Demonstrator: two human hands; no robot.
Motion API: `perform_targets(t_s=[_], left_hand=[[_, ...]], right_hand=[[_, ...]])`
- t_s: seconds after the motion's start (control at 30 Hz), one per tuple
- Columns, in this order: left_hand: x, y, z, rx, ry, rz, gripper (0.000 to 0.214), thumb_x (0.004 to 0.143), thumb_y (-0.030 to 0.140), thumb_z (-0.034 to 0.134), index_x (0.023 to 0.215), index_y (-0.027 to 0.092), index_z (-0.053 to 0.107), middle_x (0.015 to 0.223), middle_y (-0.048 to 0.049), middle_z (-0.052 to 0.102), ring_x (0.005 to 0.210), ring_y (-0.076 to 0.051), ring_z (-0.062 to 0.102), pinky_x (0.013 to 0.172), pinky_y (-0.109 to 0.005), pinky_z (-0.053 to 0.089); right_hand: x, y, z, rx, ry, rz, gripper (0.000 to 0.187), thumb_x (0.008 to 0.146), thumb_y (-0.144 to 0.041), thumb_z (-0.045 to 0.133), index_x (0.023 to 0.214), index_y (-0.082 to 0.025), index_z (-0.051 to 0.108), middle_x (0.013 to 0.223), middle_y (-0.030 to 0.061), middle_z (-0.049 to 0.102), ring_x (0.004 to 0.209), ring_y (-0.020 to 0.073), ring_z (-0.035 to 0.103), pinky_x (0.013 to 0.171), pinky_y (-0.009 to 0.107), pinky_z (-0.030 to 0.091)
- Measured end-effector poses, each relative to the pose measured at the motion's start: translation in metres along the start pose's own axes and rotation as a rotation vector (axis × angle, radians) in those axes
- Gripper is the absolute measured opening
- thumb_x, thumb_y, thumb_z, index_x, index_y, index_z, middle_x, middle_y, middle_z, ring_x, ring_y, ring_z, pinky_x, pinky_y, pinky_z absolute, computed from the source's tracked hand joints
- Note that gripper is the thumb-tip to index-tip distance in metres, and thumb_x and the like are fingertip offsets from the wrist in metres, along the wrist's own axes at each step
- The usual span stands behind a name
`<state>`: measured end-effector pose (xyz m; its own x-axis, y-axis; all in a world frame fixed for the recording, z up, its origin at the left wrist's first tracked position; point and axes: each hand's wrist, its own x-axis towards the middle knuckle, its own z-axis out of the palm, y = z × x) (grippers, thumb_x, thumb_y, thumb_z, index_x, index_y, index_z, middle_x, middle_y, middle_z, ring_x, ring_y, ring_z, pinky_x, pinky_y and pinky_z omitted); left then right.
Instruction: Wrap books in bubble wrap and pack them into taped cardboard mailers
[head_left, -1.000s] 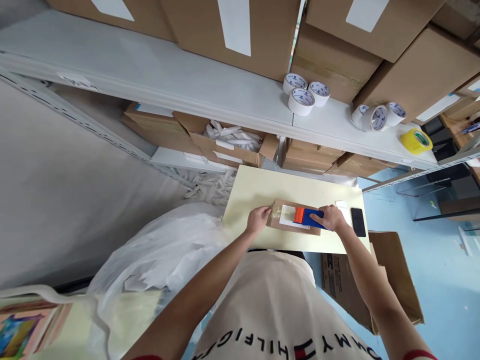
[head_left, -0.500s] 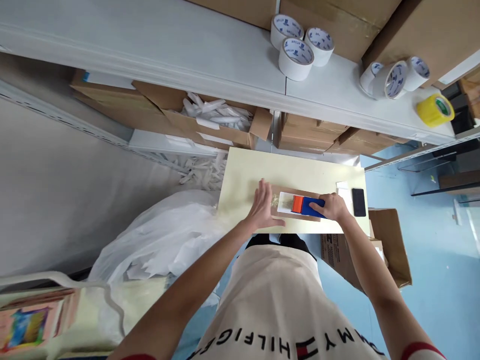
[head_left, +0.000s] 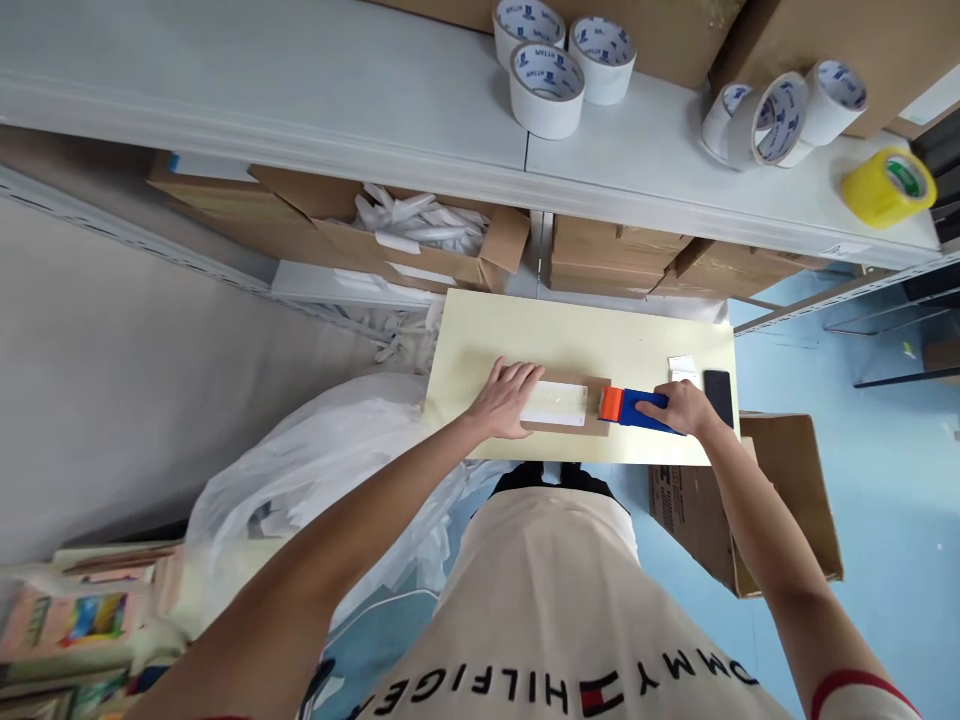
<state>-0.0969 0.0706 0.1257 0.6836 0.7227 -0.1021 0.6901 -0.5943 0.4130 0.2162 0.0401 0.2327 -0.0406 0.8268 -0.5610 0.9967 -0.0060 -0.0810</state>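
Note:
A narrow brown cardboard box [head_left: 598,410] lies flat on the pale yellow table, with a white label [head_left: 559,403] on its top under a clear, shiny strip. My left hand [head_left: 507,402] grips the box's left end, fingers over the far side and thumb along the near side. In my right hand [head_left: 682,408] is a blue tape dispenser [head_left: 645,410] with an orange head [head_left: 611,404]. The orange head is at the box's right end; whether it touches the cardboard I cannot tell. Any tape between dispenser and box is too clear to make out.
White papers [head_left: 682,370] and a black phone [head_left: 718,397] lie at the right of the table [head_left: 577,325]. Tape rolls [head_left: 547,90] stand on the shelf [head_left: 360,90] beyond. An open carton [head_left: 795,480] is on the floor at right, clear plastic sheeting [head_left: 277,450] at left.
The tape dispenser has moved right, off the label to the box's right end. My left hand, spread beside the box's left end before, now holds it. The view has shifted slightly.

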Motion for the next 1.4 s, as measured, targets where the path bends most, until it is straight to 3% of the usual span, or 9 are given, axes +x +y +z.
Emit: perform_targets(t_s=[0.27, 0.53, 0.73, 0.87, 0.97, 1.07, 1.2, 1.27, 1.4], left_hand=[[-0.015, -0.020, -0.004, -0.063, -0.010, -0.119, 0.110, 0.055, 0.050, 0.077, 0.149, 0.015, 0.032, 0.147, -0.0199, 0.041, 0.138, -0.043, 0.033, 0.119, -0.058, 0.000], [0.038, 0.067, 0.037, -0.075, -0.095, 0.010, 0.112, 0.071, 0.060, 0.066, 0.155, 0.010, 0.012, 0.163, -0.0167, 0.014, 0.150, -0.037, 0.006, 0.121, -0.049, -0.003], [0.044, 0.074, 0.039, -0.055, -0.099, 0.000, 0.100, 0.078, 0.046, 0.066, 0.155, 0.010, 0.014, 0.162, -0.0173, 0.014, 0.150, -0.036, 0.009, 0.121, -0.049, -0.002], [0.044, 0.077, 0.035, -0.029, -0.129, 0.028, 0.073, 0.075, 0.037, 0.072, 0.143, 0.028, 0.046, 0.164, -0.0089, 0.014, 0.149, -0.041, 0.007, 0.117, -0.063, -0.003], [0.052, 0.092, 0.038, 0.028, -0.137, -0.029, 0.056, 0.067, 0.036, 0.078, 0.122, 0.029, 0.066, 0.164, -0.0065, 0.015, 0.148, -0.045, 0.004, 0.113, -0.070, -0.004], [0.060, 0.107, 0.044, 0.018, -0.094, -0.132, 0.055, 0.064, 0.040, 0.081, 0.117, 0.027, 0.069, 0.163, -0.0063, 0.016, 0.147, -0.048, 0.000, 0.111, -0.073, -0.004], [0.061, 0.110, 0.046, -0.088, -0.049, -0.148, 0.085, 0.061, 0.050, 0.082, 0.138, 0.026, 0.053, 0.164, -0.0135, 0.008, 0.147, -0.049, -0.001, 0.109, -0.075, -0.004], [0.056, 0.102, 0.043, -0.171, -0.033, -0.131, 0.098, 0.067, 0.055, 0.076, 0.150, 0.025, 0.033, 0.164, -0.0178, 0.000, 0.148, -0.047, -0.001, 0.109, -0.074, 0.002], [0.033, 0.076, 0.034, -0.284, 0.092, -0.115, 0.074, 0.090, 0.044, 0.051, 0.154, 0.022, 0.022, 0.164, -0.0178, -0.001, 0.150, -0.038, 0.001, 0.114, -0.064, 0.014]], right_hand=[[0.042, 0.030, 0.035, 0.041, 0.003, -0.120, 0.045, 0.086, -0.060, 0.051, 0.077, -0.020, 0.069, 0.072, 0.0061, 0.070, 0.070, 0.0203, 0.064, 0.059, 0.026, 0.039], [0.066, 0.037, 0.052, 0.167, -0.060, -0.237, 0.048, 0.087, -0.059, 0.046, 0.075, -0.018, 0.067, 0.067, 0.0055, 0.066, 0.064, 0.0185, 0.061, 0.057, 0.026, 0.037], [0.051, 0.079, 0.047, 0.093, -0.084, -0.173, 0.055, 0.085, -0.066, 0.046, 0.074, -0.018, 0.069, 0.070, 0.0076, 0.069, 0.071, 0.0214, 0.064, 0.061, 0.027, 0.040], [0.046, 0.039, 0.045, -0.064, -0.119, 0.027, 0.054, 0.082, -0.066, 0.052, 0.088, -0.016, 0.073, 0.089, 0.0155, 0.073, 0.084, 0.0277, 0.068, 0.066, 0.031, 0.045], [0.052, -0.016, 0.050, -0.066, -0.047, 0.018, 0.041, 0.088, -0.050, 0.054, 0.099, -0.014, 0.072, 0.096, 0.0189, 0.072, 0.088, 0.0286, 0.069, 0.069, 0.033, 0.047], [0.055, -0.039, 0.058, -0.041, -0.044, 0.021, 0.029, 0.092, -0.035, 0.052, 0.097, -0.013, 0.070, 0.096, 0.0185, 0.072, 0.087, 0.0272, 0.070, 0.071, 0.033, 0.047], [0.040, -0.010, 0.080, 0.107, 0.110, 0.215, 0.049, 0.095, -0.054, 0.040, 0.103, -0.012, 0.065, 0.097, 0.0194, 0.071, 0.088, 0.0275, 0.070, 0.071, 0.033, 0.047], [0.031, 0.008, 0.098, 0.186, 0.149, 0.240, 0.044, 0.097, -0.047, 0.037, 0.107, -0.011, 0.060, 0.098, 0.0171, 0.071, 0.091, 0.0266, 0.068, 0.073, 0.032, 0.046], [0.024, 0.017, 0.137, 0.232, 0.162, 0.246, 0.029, 0.090, -0.020, 0.046, 0.114, -0.008, 0.054, 0.105, 0.0166, 0.068, 0.096, 0.0251, 0.065, 0.079, 0.031, 0.045]])
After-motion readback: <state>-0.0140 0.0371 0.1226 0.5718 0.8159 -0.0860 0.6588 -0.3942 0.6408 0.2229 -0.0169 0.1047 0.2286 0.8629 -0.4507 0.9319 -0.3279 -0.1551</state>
